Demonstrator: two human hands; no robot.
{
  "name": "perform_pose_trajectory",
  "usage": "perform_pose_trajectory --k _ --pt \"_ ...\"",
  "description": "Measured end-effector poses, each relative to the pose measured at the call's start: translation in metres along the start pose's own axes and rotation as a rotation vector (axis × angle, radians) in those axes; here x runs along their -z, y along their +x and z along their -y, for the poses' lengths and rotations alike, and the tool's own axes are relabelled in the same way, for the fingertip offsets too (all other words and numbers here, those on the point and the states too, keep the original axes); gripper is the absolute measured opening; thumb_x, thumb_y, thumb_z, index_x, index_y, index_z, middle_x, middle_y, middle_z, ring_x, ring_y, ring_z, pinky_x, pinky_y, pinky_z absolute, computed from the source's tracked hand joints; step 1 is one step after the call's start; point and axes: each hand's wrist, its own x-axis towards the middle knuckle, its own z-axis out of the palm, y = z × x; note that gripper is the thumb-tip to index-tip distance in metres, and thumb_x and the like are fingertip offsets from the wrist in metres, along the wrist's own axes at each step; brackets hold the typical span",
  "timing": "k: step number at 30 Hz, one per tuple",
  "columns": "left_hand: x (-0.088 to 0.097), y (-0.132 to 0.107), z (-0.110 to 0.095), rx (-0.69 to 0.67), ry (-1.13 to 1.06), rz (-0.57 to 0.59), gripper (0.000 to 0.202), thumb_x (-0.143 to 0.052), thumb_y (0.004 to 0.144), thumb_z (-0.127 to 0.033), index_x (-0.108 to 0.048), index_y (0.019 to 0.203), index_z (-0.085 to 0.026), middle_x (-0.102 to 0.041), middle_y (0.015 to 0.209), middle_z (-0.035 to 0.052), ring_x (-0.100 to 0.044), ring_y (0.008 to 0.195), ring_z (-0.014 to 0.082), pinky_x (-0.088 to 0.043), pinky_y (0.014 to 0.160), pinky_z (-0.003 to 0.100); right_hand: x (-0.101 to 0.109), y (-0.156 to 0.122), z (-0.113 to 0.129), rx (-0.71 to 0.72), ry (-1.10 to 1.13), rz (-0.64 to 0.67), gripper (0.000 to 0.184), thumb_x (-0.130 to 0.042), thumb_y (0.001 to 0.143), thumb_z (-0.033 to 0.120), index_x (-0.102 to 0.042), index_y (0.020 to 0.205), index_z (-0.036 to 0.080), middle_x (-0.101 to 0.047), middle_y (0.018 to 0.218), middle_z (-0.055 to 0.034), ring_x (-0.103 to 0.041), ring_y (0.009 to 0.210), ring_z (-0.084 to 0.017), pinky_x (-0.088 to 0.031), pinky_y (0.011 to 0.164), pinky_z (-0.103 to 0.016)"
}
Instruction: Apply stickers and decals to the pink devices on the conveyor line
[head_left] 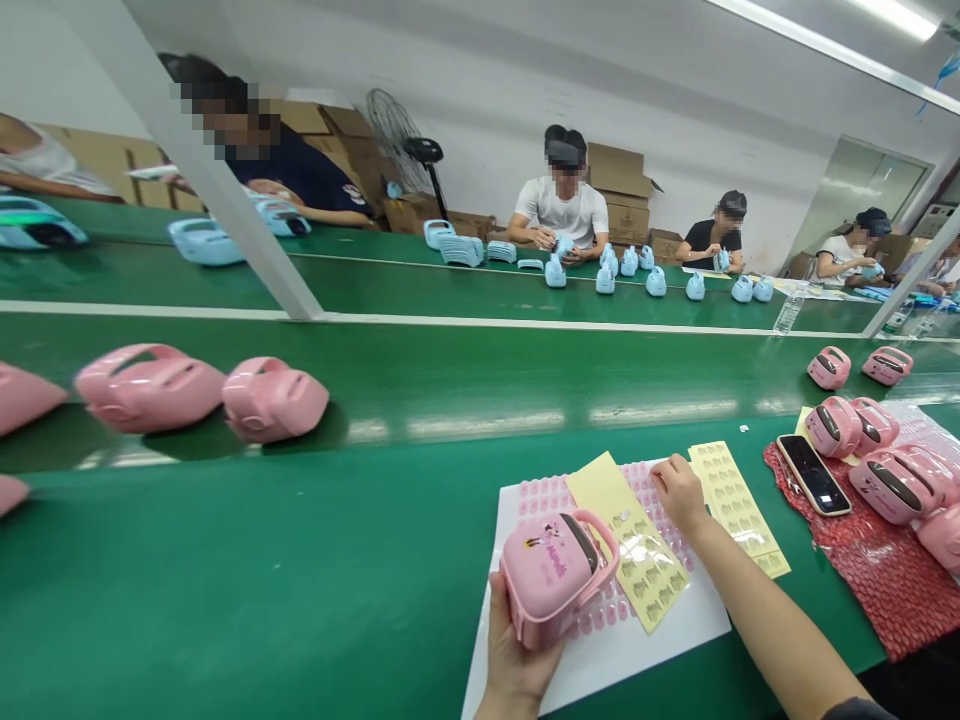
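Note:
My left hand (521, 655) grips a pink handled device (546, 570) from below and the side; it has rounded corners, a cartoon print and a dark window strip beside its handle. Under it lies a white sheet with rows of pink oval stickers (596, 612). A yellow sticker sheet (637, 570) with printed labels lies across that sheet. At the top right edge of the oval stickers, my right hand (679, 492) has its fingers pinched together; anything between them is too small to make out. Another yellow label sheet (731, 500) is just right of this hand.
A phone (814, 475) and several pink devices (896, 480) rest on red bubble wrap (885, 575) at the right. More pink devices (154, 388) stand on the green belt (465, 385). Across a white rail (480, 325), co-workers handle light-blue devices (605, 277). A slanted post (217, 180) rises at left.

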Motion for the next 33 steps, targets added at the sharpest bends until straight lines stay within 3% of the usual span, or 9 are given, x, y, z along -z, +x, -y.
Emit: perform_pose_trajectory --k 2,5,9,12,15,22,28,33 --pt "0.0 0.002 0.0 -0.011 -0.029 0.023 0.05 -0.031 0.081 -0.056 -0.059 0.11 -0.028 -0.06 0.114 0.0104 -0.053 0.106 0.0302 -0.043 0.086 0.047 0.003 -0.01 0.015 -0.109 0.179 -0.033 0.014 -0.046 0.079 0.021 -0.058 0.07 0.018 -0.055 0.071 -0.0049 -0.051 0.065 -0.016 -0.043 0.06 -0.028" --pt "-0.005 0.007 0.002 -0.074 -0.061 0.015 0.054 -0.037 0.079 -0.057 -0.051 0.119 -0.024 -0.057 0.119 0.0123 -0.047 0.114 0.0288 -0.036 0.094 0.043 0.005 -0.031 0.052 -0.373 0.701 0.024 0.015 -0.056 0.073 0.033 -0.059 0.071 0.018 -0.056 0.066 -0.0018 -0.049 0.06 -0.014 -0.041 0.057 -0.027" --pt "-0.018 0.015 0.011 -0.179 -0.097 -0.071 0.048 -0.039 0.081 -0.047 -0.045 0.123 -0.023 -0.058 0.118 0.0114 -0.051 0.11 0.0263 -0.039 0.093 0.041 0.002 -0.058 0.099 -0.486 1.024 0.127 0.022 -0.069 0.06 0.037 -0.06 0.06 0.018 -0.051 0.057 0.0026 -0.044 0.056 -0.012 -0.037 0.056 -0.026" --pt "-0.027 0.018 0.02 -0.215 -0.079 -0.171 0.043 -0.044 0.079 -0.043 -0.054 0.113 -0.019 -0.064 0.104 0.0126 -0.06 0.096 0.0248 -0.047 0.083 0.036 -0.001 -0.066 0.113 -0.449 0.967 0.115 0.022 -0.07 0.059 0.038 -0.061 0.057 0.018 -0.05 0.06 0.0017 -0.045 0.059 -0.012 -0.038 0.059 -0.027" --pt "-0.035 0.019 0.029 -0.218 -0.081 -0.288 0.041 -0.047 0.077 -0.041 -0.054 0.112 -0.019 -0.067 0.096 0.0109 -0.063 0.086 0.022 -0.05 0.077 0.031 -0.002 -0.065 0.112 -0.379 0.823 0.153 0.019 -0.068 0.063 0.037 -0.063 0.059 0.019 -0.051 0.065 -0.0002 -0.046 0.062 -0.014 -0.04 0.061 -0.028" --pt "-0.054 0.019 0.035 -0.211 -0.089 -0.443 0.055 -0.049 0.076 -0.042 -0.041 0.124 -0.017 -0.062 0.106 0.0134 -0.062 0.087 0.023 -0.051 0.072 0.03 0.01 -0.061 0.12 -0.289 0.586 0.081 0.016 -0.065 0.065 0.032 -0.058 0.056 0.02 -0.048 0.063 0.0008 -0.043 0.057 -0.013 -0.039 0.052 -0.025" --pt "-0.06 0.019 0.038 -0.177 -0.099 -0.423 0.068 -0.052 0.074 -0.04 -0.029 0.132 -0.013 -0.054 0.119 0.0164 -0.056 0.1 0.0258 -0.051 0.074 0.029 0.016 -0.059 0.124 -0.189 0.495 0.093 0.009 -0.06 0.068 0.021 -0.057 0.059 0.021 -0.047 0.067 0.0006 -0.046 0.062 -0.014 -0.041 0.058 -0.027" --pt "-0.057 0.018 0.039 -0.185 -0.115 -0.447 0.07 -0.052 0.073 -0.04 -0.029 0.132 -0.012 -0.055 0.118 0.0167 -0.058 0.097 0.0247 -0.05 0.074 0.028 0.015 -0.063 0.119 0.06 0.252 0.026 0.012 -0.052 0.076 0.021 -0.057 0.065 0.02 -0.045 0.071 -0.0022 -0.045 0.069 -0.017 -0.04 0.064 -0.032"
